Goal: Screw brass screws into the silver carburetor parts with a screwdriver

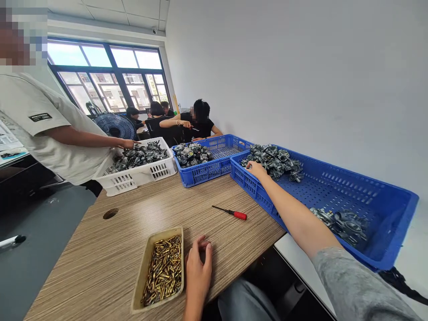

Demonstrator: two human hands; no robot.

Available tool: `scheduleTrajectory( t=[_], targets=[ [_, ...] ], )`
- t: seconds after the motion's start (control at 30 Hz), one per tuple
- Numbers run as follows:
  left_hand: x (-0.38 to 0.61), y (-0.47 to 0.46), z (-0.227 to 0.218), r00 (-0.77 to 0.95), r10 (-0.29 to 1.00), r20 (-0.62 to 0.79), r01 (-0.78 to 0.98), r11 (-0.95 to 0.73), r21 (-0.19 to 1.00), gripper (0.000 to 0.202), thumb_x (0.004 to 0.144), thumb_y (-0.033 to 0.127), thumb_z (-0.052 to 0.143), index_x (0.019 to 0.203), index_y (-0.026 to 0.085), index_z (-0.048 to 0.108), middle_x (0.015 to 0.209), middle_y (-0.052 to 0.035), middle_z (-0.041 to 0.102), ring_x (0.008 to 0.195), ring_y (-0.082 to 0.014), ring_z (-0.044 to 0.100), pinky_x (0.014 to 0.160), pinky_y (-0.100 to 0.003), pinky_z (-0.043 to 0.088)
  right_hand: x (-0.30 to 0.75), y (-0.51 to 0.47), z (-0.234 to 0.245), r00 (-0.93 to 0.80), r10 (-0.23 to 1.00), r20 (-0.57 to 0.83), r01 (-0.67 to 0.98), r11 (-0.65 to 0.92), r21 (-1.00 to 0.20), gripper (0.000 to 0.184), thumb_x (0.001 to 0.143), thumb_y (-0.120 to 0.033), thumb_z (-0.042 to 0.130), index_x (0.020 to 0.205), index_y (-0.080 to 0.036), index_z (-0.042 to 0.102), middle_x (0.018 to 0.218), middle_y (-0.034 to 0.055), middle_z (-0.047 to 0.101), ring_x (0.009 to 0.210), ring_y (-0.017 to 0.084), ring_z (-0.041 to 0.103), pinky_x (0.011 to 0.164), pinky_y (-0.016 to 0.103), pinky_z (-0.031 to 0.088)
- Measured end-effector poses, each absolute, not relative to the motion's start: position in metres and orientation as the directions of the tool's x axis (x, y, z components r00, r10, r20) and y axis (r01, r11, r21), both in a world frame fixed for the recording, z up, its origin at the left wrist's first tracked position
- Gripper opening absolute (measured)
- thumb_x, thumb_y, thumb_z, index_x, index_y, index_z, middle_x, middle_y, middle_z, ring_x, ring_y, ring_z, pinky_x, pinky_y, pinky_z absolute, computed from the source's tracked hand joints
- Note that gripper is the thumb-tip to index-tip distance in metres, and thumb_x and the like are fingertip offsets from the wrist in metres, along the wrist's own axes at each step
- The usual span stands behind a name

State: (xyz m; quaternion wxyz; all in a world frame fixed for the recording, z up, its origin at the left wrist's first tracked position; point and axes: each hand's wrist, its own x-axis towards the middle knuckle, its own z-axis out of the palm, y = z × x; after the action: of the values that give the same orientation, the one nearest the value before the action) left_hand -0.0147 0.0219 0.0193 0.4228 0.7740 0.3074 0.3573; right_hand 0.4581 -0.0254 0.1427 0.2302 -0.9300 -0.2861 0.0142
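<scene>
My right hand [257,170] reaches over the near side of the large blue crate [257,192], at the edge of a heap of grey metal carburetors [276,160]. Its fingertips are partly hidden, so I cannot tell whether they grip one. My left hand [199,263] rests on the wooden table, thumb and forefinger apart and loosely curved, nothing visible between them. Just left of it stands a shallow beige tray [183,256] full of small brass-coloured pins or jets [163,269]. Beyond the left hand lies a screwdriver [239,215] with a red handle and dark shaft.
More carburetors [344,225] lie at the near end of the large crate. A second blue crate [200,173] and a white crate [133,178] hold further metal parts. A standing person's hand [127,143] touches the white crate's contents. The tabletop has a round hole [110,213].
</scene>
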Motion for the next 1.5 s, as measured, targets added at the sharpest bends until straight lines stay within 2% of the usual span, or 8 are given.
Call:
scheduleTrajectory(
  t=[0.2, 0.43, 0.6, 0.77, 1.0, 1.17, 1.3, 1.5],
  targets=[
    [-0.015, 0.023, 0.020, 0.561, 0.773, 0.295, 0.166, -0.454, 0.875, 0.048, 0.099, 0.060, 0.056, 0.126, 0.023, 0.068, 0.111, -0.0119, 0.079, 0.110, -0.0315, 0.074, 0.101, -0.051, 0.057, 0.454, -0.027, 0.144, 0.891, 0.439, 0.114, 0.444, -0.796, -0.411, 0.037, 0.104, -0.042, 0.068, 0.134, -0.019, 0.066, 0.132, 0.0103, 0.068, 0.111, 0.024, 0.069, 0.095, 0.046, 0.061],
    [-0.014, 0.021, 0.018, 0.549, 0.776, 0.310, 0.158, -0.461, 0.873, 0.047, 0.101, 0.058, 0.053, 0.126, 0.021, 0.068, 0.109, -0.0128, 0.078, 0.107, -0.0303, 0.074, 0.100, -0.050, 0.057, 0.449, -0.029, 0.150, 0.887, 0.396, 0.239, 0.462, -0.786, -0.411, 0.035, 0.105, -0.044, 0.066, 0.129, -0.018, 0.067, 0.128, 0.0095, 0.069, 0.110, 0.023, 0.069, 0.096, 0.045, 0.059],
    [-0.010, 0.020, 0.013, 0.511, 0.790, 0.339, 0.134, -0.462, 0.877, 0.047, 0.100, 0.058, 0.052, 0.123, 0.021, 0.069, 0.104, -0.0135, 0.078, 0.101, -0.0302, 0.075, 0.097, -0.051, 0.059, 0.448, -0.041, 0.188, 0.816, 0.460, 0.350, 0.571, -0.737, -0.362, 0.026, 0.103, -0.034, 0.065, 0.121, -0.015, 0.069, 0.120, 0.0116, 0.072, 0.109, 0.025, 0.068, 0.097, 0.043, 0.054],
    [-0.006, 0.020, 0.011, 0.496, 0.788, 0.364, 0.091, -0.464, 0.881, 0.045, 0.099, 0.056, 0.052, 0.120, 0.020, 0.069, 0.104, -0.0136, 0.078, 0.100, -0.0299, 0.076, 0.096, -0.050, 0.060, 0.438, -0.063, 0.248, 0.682, 0.603, 0.414, 0.725, -0.631, -0.276, 0.025, 0.091, -0.018, 0.065, 0.115, -0.018, 0.072, 0.120, 0.0148, 0.075, 0.112, 0.029, 0.068, 0.097, 0.036, 0.050],
    [-0.004, 0.019, 0.014, 0.498, 0.785, 0.368, 0.071, -0.460, 0.885, 0.043, 0.095, 0.053, 0.052, 0.116, 0.019, 0.068, 0.099, -0.0128, 0.078, 0.096, -0.0297, 0.075, 0.095, -0.050, 0.058, 0.387, -0.110, 0.296, 0.516, 0.822, 0.239, 0.842, -0.435, -0.319, 0.028, 0.090, -0.022, 0.061, 0.117, -0.022, 0.070, 0.095, 0.0038, 0.074, 0.071, 0.017, 0.067, 0.070, 0.028, 0.055],
    [-0.004, 0.021, 0.014, 0.507, 0.773, 0.381, 0.080, -0.482, 0.872, 0.043, 0.095, 0.052, 0.051, 0.116, 0.018, 0.068, 0.097, -0.0125, 0.079, 0.094, -0.0294, 0.076, 0.093, -0.049, 0.058, 0.353, -0.156, 0.304, 0.426, 0.897, 0.120, 0.859, -0.360, -0.365, 0.031, 0.089, -0.030, 0.062, 0.117, -0.024, 0.073, 0.098, 0.0036, 0.073, 0.079, 0.018, 0.067, 0.065, 0.026, 0.056],
    [-0.003, 0.023, 0.013, 0.515, 0.756, 0.405, 0.082, -0.514, 0.854, 0.042, 0.095, 0.051, 0.051, 0.115, 0.018, 0.067, 0.095, -0.0118, 0.079, 0.092, -0.0291, 0.076, 0.091, -0.048, 0.059, 0.343, -0.194, 0.301, 0.411, 0.910, 0.059, 0.863, -0.367, -0.347, 0.028, 0.089, -0.031, 0.060, 0.113, -0.025, 0.075, 0.097, 0.0036, 0.074, 0.082, 0.019, 0.067, 0.065, 0.026, 0.054],
    [-0.003, 0.025, 0.013, 0.527, 0.747, 0.405, 0.091, -0.524, 0.847, 0.042, 0.095, 0.051, 0.051, 0.116, 0.018, 0.067, 0.097, -0.0119, 0.079, 0.094, -0.0292, 0.076, 0.094, -0.048, 0.058, 0.359, -0.250, 0.282, 0.469, 0.882, 0.058, 0.865, -0.444, -0.234, 0.025, 0.085, -0.020, 0.062, 0.105, -0.025, 0.076, 0.101, 0.0031, 0.077, 0.091, 0.020, 0.068, 0.083, 0.029, 0.052]
  ],
)
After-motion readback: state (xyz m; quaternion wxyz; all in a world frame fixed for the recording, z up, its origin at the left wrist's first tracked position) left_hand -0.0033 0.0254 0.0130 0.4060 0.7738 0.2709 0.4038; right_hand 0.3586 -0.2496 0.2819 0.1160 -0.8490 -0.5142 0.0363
